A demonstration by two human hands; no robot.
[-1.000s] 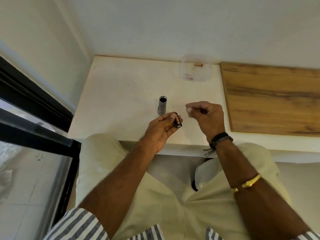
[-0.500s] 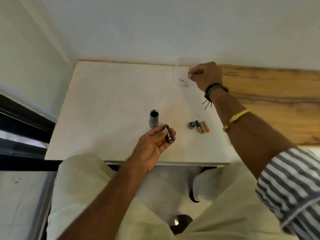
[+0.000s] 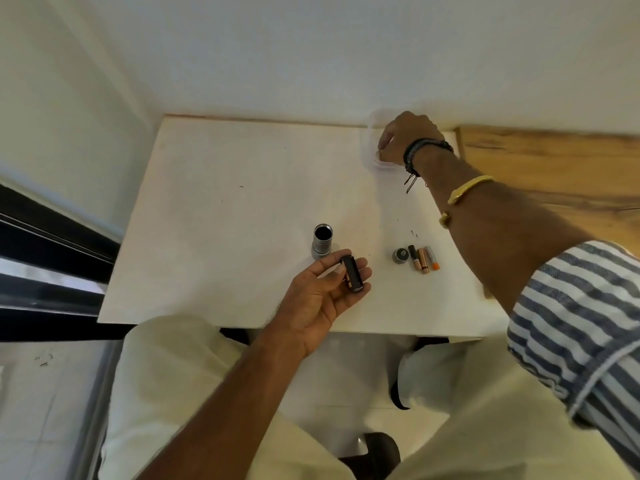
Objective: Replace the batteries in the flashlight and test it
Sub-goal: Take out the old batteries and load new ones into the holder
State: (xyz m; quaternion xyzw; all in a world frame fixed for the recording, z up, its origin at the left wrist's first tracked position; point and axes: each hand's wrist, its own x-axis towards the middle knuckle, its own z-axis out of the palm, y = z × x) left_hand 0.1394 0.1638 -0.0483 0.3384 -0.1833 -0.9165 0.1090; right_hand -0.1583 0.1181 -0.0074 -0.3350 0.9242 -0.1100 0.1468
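Note:
The silver flashlight body [image 3: 322,241] stands upright on the white table [image 3: 225,216], its open end up. Just in front of it my left hand [image 3: 323,299] holds the black battery holder [image 3: 352,274] between thumb and fingers, palm up. The black end cap [image 3: 400,255] lies to the right, with three loose batteries [image 3: 423,259] side by side beside it. My right hand [image 3: 403,138] reaches into the clear plastic container [image 3: 373,147] at the table's back edge, fingers curled down; what it holds is hidden.
A wooden board [image 3: 554,168] lies to the right of the white table. A white wall rises behind, and a dark window frame [image 3: 45,237] runs along the left. My lap in pale trousers is below the table's front edge.
My right hand has gone from near the battery holder to the clear container at the back and now dips into it. The left hand has kept hold of the battery holder.

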